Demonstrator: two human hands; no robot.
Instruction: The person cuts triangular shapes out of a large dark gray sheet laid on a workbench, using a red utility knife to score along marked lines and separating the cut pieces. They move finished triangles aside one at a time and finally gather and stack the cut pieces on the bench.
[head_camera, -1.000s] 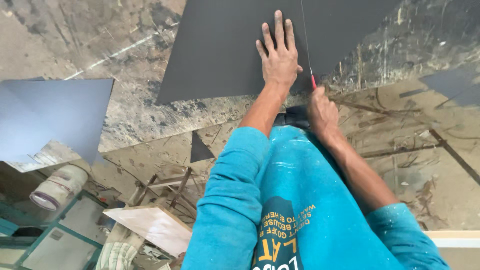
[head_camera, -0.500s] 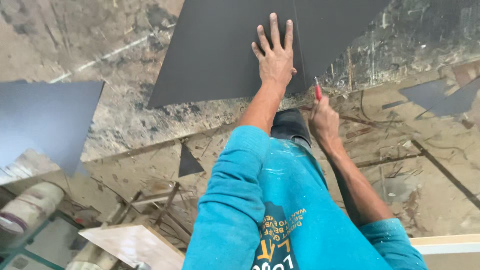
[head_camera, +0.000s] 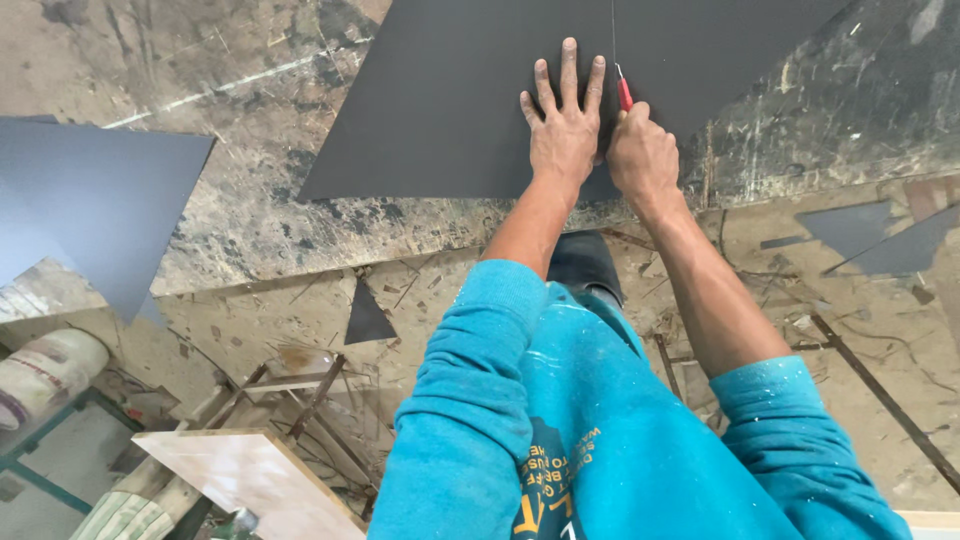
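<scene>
A large dark grey laminate sheet lies flat on a stained worktable. My left hand presses flat on the sheet, fingers spread. Right beside it, my right hand is closed around a red-handled cutting tool, whose tip touches the sheet on a thin scored line running away from me. Both arms wear teal sleeves pushed up to the elbows.
Another dark sheet lies at the left on the table. Dark offcuts and a triangular scrap lie on the littered floor. A pale wooden board, a roll and wood frames sit at lower left.
My right hand has moved up from the sheet's near edge onto the sheet, next to my left hand, carrying the red tool along the scored line. The view has shifted slightly.
</scene>
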